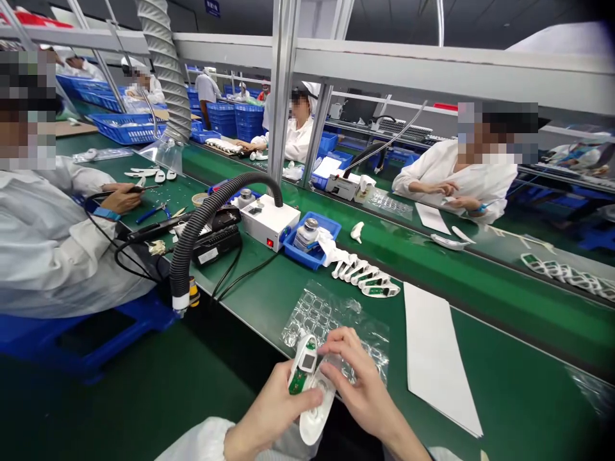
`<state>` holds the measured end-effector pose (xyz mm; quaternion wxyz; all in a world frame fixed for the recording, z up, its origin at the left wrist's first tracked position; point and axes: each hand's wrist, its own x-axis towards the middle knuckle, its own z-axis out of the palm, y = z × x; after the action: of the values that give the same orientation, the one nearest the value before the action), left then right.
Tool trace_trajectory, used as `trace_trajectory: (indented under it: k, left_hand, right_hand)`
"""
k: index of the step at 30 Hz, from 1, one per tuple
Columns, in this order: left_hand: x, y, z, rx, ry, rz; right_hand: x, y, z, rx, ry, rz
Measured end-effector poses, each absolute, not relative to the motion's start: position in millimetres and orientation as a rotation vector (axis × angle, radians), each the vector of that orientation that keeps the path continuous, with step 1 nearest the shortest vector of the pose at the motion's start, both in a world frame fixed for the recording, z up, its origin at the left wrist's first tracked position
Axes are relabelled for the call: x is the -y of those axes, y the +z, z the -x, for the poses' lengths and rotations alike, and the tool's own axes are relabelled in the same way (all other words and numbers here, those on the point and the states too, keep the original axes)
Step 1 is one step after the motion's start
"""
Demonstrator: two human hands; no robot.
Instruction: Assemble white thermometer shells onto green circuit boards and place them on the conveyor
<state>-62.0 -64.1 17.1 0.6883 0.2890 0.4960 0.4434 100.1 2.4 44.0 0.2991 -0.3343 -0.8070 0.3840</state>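
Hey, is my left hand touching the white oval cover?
Touching. The head view shows the left hand with its thumb lying across the white oval cover.

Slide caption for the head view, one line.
Left hand holds a white casing with a green circuit board and a white shell; right hand close beside them.

Bright, even white light falls on the green workbench (pixel 259 307), leaving the floor (pixel 144 397) beneath in shadow. Glints speckle the clear plastic sheet (pixel 307 314). Wide-angle distortion stretches the edges, the right corners darken, and pixelated blocks mask faces.
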Motion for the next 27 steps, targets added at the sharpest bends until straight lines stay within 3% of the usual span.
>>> trace_trajectory:
  k: [5, 12, 18, 22, 27]
  left_hand:
    - [63, 15, 68, -1.068, 1.005, -0.845]
    - [67, 8, 77, -1.12, 1.096, -0.843]
    - [67, 2, 85, -1.206, 1.088, -0.595]
    - [71, 3, 84, -1.276, 1.094, -0.527]
    - [71, 1, 83, -1.35, 1.184, -0.465]
  right_hand:
    - [-7, 45, -84, 2.214, 1.013, 0.907]
    - [24, 52, -72, 2.351, 0.683, 0.58]
    - [-84, 30, -118, 2.024, 0.747, 1.292]
    - [-137, 2, -138, 2.004, 0.614, 1.4]
    - [-114, -11, -121, 2.069, 0.586, 1.368]
